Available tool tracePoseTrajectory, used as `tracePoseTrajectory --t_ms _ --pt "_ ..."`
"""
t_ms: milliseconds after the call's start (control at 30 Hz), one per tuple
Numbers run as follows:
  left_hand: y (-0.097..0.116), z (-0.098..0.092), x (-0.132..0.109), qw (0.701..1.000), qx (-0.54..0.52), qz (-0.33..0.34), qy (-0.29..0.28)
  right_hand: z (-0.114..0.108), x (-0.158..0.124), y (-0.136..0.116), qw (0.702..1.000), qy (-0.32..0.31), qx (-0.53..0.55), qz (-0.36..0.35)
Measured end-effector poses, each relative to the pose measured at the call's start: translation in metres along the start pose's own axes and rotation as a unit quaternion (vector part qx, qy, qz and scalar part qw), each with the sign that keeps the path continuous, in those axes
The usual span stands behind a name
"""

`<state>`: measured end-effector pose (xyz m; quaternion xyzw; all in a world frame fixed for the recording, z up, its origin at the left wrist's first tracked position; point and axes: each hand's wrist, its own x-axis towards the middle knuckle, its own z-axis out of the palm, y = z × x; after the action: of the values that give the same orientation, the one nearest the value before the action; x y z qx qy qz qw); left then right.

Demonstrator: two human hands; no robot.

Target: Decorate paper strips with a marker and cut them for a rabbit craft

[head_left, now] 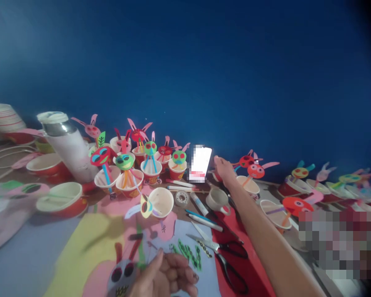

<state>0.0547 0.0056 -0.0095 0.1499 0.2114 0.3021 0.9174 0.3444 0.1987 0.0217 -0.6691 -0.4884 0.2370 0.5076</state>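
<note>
My right hand [225,168] reaches to the back of the table, just right of a lit phone [200,161] that stands upright. Its fingers are mostly turned away, and I cannot make out a hold. Low in the centre, my left hand [170,272] is palm up with fingers loosely curled and apart, nothing in it. Close by lie green paper strips [190,253], black-handled scissors [218,247] with blades apart, and a grey paper face [123,275]. A white cup [217,199] stands below my right wrist. Beside it are a glue tube [199,203] and a tape roll [181,199].
Paper bowls [59,200] with paper-faced, long-eared figures [124,161] crowd the back and right. A flask [68,146] and a bowl stack [6,117] stand left. Yellow paper [69,251] and red paper [250,270] cover the front. Behind rises a blue wall [185,74].
</note>
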Motion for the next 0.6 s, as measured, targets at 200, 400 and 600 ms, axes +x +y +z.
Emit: tracePoseTrajectory --t_ms 200,400,600 --pt "0.007 0.024 -0.03 0.987 0.158 0.041 0.003 -0.025 -0.101 -0.026 0.983 -0.007 -0.123 -0.137" --pt "0.026 0.009 -0.087 0.829 0.546 0.112 0.046 -0.045 -0.207 -0.028 0.906 -0.209 -0.257 -0.262" --pt "0.018 -0.025 -0.094 0.685 0.684 0.235 0.081 -0.045 -0.238 -0.012 0.84 -0.217 -0.372 -0.328"
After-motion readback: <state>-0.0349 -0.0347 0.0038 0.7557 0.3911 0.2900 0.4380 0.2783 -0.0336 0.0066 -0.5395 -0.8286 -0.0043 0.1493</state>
